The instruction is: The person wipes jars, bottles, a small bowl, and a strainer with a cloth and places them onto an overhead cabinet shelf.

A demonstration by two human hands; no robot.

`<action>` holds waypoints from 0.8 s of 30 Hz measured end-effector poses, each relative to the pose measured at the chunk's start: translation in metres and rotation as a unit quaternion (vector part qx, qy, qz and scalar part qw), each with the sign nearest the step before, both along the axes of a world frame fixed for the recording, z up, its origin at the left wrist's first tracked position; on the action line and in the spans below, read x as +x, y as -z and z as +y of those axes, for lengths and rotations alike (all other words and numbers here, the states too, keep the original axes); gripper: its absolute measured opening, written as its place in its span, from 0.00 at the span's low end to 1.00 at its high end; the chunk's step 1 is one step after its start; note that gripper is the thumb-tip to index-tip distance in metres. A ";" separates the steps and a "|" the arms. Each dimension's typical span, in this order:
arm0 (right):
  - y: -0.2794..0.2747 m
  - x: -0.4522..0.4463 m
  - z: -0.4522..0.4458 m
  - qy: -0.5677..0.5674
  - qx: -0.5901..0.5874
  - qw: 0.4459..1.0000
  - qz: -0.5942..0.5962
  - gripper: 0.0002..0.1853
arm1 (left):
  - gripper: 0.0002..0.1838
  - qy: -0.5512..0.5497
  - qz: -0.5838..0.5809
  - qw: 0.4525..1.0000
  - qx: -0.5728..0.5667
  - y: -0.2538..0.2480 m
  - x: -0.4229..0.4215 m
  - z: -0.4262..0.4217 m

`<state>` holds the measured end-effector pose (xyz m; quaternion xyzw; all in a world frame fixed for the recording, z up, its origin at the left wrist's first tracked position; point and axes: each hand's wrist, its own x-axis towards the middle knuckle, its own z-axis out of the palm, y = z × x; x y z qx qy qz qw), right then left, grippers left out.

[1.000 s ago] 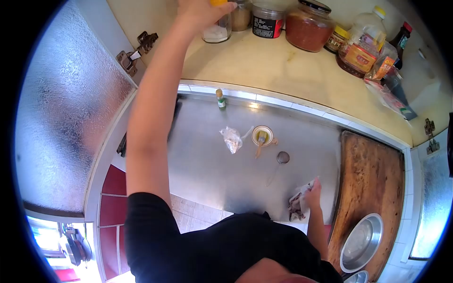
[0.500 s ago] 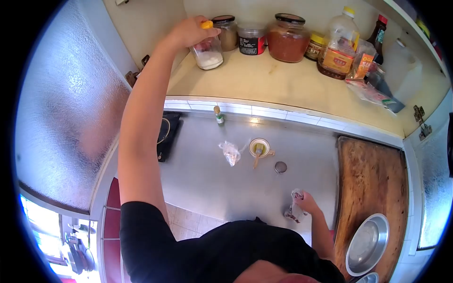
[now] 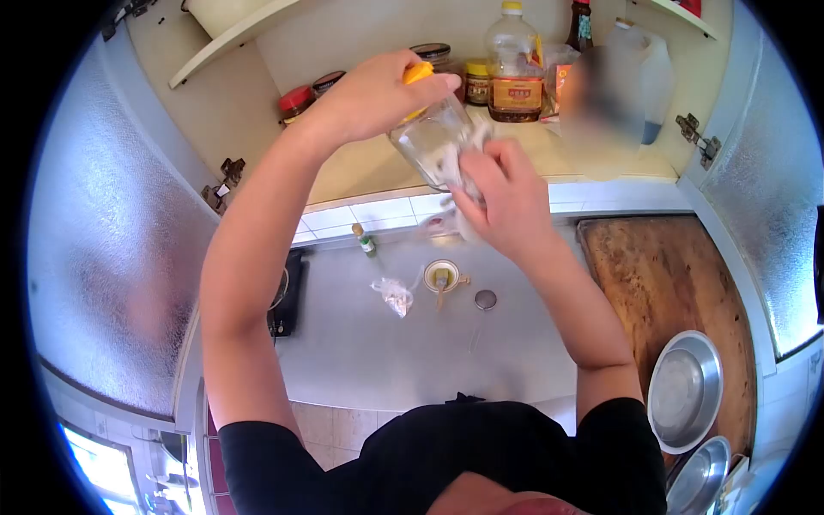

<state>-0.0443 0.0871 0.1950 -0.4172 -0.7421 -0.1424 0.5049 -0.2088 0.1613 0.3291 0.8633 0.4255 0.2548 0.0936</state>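
High in front of the shelf, my left hand (image 3: 369, 96) grips the yellow lid (image 3: 417, 75) of a clear glass jar (image 3: 421, 142). The jar is tilted, its base towards the right. My right hand (image 3: 512, 193) clutches a pale, crumpled cloth (image 3: 455, 172) and presses it against the jar's lower side; the cloth is slightly blurred. Fingers and cloth hide part of the jar, and I cannot make out its contents here.
Behind are a red-lidded jar (image 3: 296, 101), an oil bottle (image 3: 515, 86) and other containers on the shelf (image 3: 360, 176). Below, the steel counter (image 3: 412, 360) bears a cup (image 3: 439, 268) with a brush, a plastic bag (image 3: 395, 296) and a small green bottle (image 3: 365, 242). Metal basins (image 3: 685, 390) sit on a wooden board (image 3: 644, 266).
My left hand has lifted the jar off the shelf, bringing it right and tilting it. My right hand has risen from the counter with the cloth to the jar. The view has shifted.
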 end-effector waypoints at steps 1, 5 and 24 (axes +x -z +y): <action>0.011 0.004 0.000 0.019 -0.069 0.995 -0.075 0.15 | 0.29 0.003 -0.051 0.998 -0.034 -0.004 -0.004 -0.001; 0.121 0.051 0.005 -0.047 -0.302 0.935 -0.181 0.14 | 0.31 -0.021 -0.097 0.992 -0.080 -0.025 -0.040 0.009; 0.264 0.150 -0.105 0.087 -0.560 0.817 0.106 0.10 | 0.39 -0.378 0.210 0.901 0.030 0.021 -0.142 0.210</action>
